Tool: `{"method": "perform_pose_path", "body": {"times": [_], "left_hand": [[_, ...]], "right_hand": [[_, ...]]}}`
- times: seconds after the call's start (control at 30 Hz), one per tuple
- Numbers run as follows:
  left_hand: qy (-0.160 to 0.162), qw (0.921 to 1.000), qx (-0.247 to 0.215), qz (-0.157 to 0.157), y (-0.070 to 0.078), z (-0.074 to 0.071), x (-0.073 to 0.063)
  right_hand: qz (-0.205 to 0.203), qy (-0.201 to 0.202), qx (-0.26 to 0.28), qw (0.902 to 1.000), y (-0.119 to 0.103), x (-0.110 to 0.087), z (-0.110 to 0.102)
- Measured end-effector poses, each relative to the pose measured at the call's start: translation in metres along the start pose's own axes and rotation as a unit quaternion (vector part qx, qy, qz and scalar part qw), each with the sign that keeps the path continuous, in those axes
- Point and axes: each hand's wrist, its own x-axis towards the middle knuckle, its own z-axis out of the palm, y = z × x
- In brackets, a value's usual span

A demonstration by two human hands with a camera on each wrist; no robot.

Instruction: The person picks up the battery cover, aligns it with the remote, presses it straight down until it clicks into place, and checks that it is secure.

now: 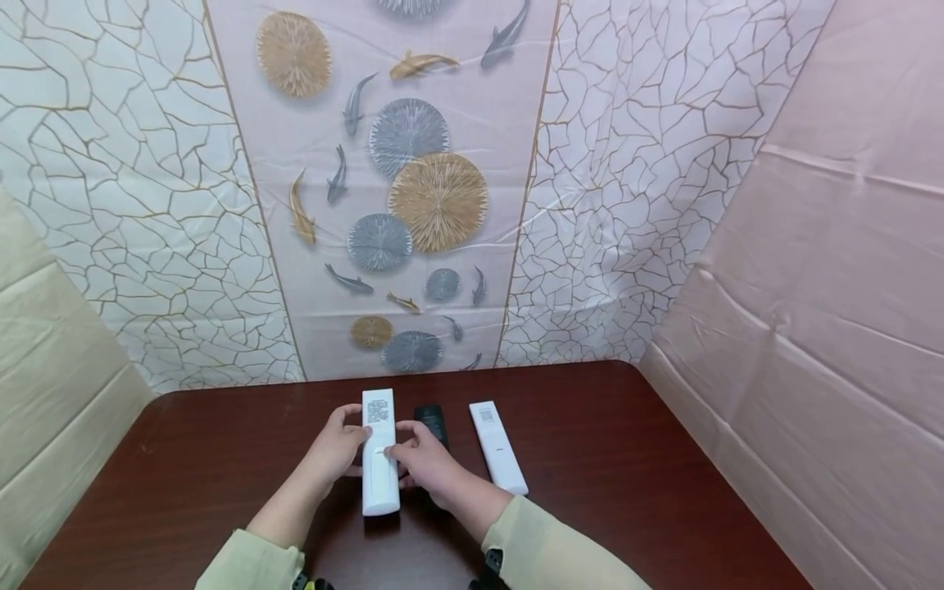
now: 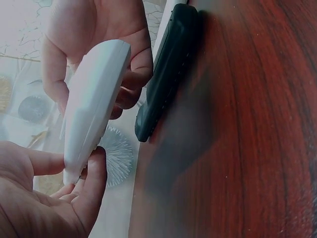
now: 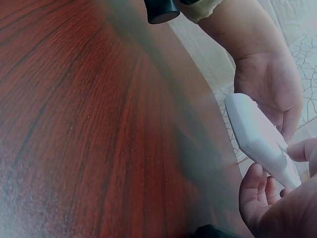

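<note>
A white remote control (image 1: pixel 380 483) is held above the table with its back up, showing a printed label and a battery cover. My left hand (image 1: pixel 337 447) grips its left edge, thumb on top near the label and fingers beneath. From the other side my right hand (image 1: pixel 429 460) holds the remote, its thumb at the top end of the battery cover. In the left wrist view, a thin edge stands out from the back of the remote (image 2: pixel 96 94). The buttons on the underside are mostly hidden.
A black remote (image 1: pixel 431 419) lies on the dark red wooden table (image 1: pixel 605 492), partly covered by the right hand. Farther right lies a second white remote (image 1: pixel 499 449), back up. Patterned cloth (image 1: pixel 590 205) hangs behind the table, with plain beige cloth (image 1: pixel 833 328) along the right.
</note>
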Motion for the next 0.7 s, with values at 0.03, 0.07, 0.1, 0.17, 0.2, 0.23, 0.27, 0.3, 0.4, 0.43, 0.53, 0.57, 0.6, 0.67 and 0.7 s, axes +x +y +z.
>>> {"method": "perform_pose_path", "body": {"times": [0.03, 0.07, 0.1, 0.17, 0.2, 0.23, 0.27, 0.3, 0.4, 0.43, 0.53, 0.57, 0.6, 0.67, 0.7], "left_hand": [[0.0, 1.0, -0.001, 0.001, -0.0002, -0.0002, -0.0002], [0.0, 1.0, -0.002, 0.001, -0.0005, -0.0003, -0.0004], [-0.001, 1.0, -0.002, 0.003, -0.0006, -0.0004, -0.0006], [-0.001, 1.0, -0.003, 0.006, -0.0008, -0.0007, -0.0013], [-0.001, 1.0, -0.003, 0.007, -0.001, -0.0008, -0.0016], [0.0, 1.0, -0.004, 0.008, -0.0011, -0.0009, -0.0019], [0.0, 1.0, -0.005, 0.008, -0.0009, -0.0011, -0.0022], [0.001, 0.9999, -0.005, 0.009, -0.0007, -0.0012, -0.0024], [0.002, 0.9999, -0.007, 0.009, 0.0002, -0.0016, -0.0032], [0.003, 0.9999, -0.007, 0.01, 0.0009, -0.0016, -0.0037], [0.003, 0.9999, -0.006, 0.012, 0.0028, -0.0015, -0.0048], [0.004, 0.9999, -0.005, 0.013, 0.0037, -0.0015, -0.0055], [0.004, 0.9999, -0.004, 0.013, 0.0044, -0.0015, -0.0059], [0.005, 0.9999, -0.004, 0.014, 0.0057, -0.0017, -0.0067], [0.005, 0.9999, -0.003, 0.015, 0.0064, -0.0019, -0.0071]], "right_hand": [[0.001, 0.0, 0.0, 1.0, -0.0002, -0.0001, 0.0002], [0.001, 0.0, -0.001, 1.0, -0.0003, -0.0003, 0.0005], [0.001, 0.0, -0.002, 1.0, -0.0005, -0.0005, 0.0007], [0.0, 0.001, -0.005, 1.0, -0.0006, -0.001, 0.0013], [-0.001, 0.001, -0.007, 1.0, -0.0006, -0.0014, 0.0015], [-0.002, 0.001, -0.006, 1.0, -0.0007, -0.0016, 0.0018], [-0.003, 0.001, -0.008, 1.0, -0.0009, -0.0019, 0.002], [-0.004, 0.002, -0.008, 1.0, -0.0013, -0.002, 0.0022], [-0.006, 0.005, -0.008, 0.9999, -0.0017, -0.0021, 0.0029], [-0.006, 0.005, -0.008, 0.9999, -0.002, -0.0022, 0.0032], [-0.01, 0.008, -0.013, 0.9998, -0.0022, -0.0028, 0.0041], [-0.011, 0.009, -0.014, 0.9998, -0.0022, -0.0031, 0.0042], [-0.013, 0.009, -0.015, 0.9998, -0.0026, -0.0035, 0.0044], [-0.018, 0.01, -0.018, 0.9996, -0.0027, -0.004, 0.0048], [-0.021, 0.009, -0.019, 0.9996, -0.0027, -0.0042, 0.0049]]}}
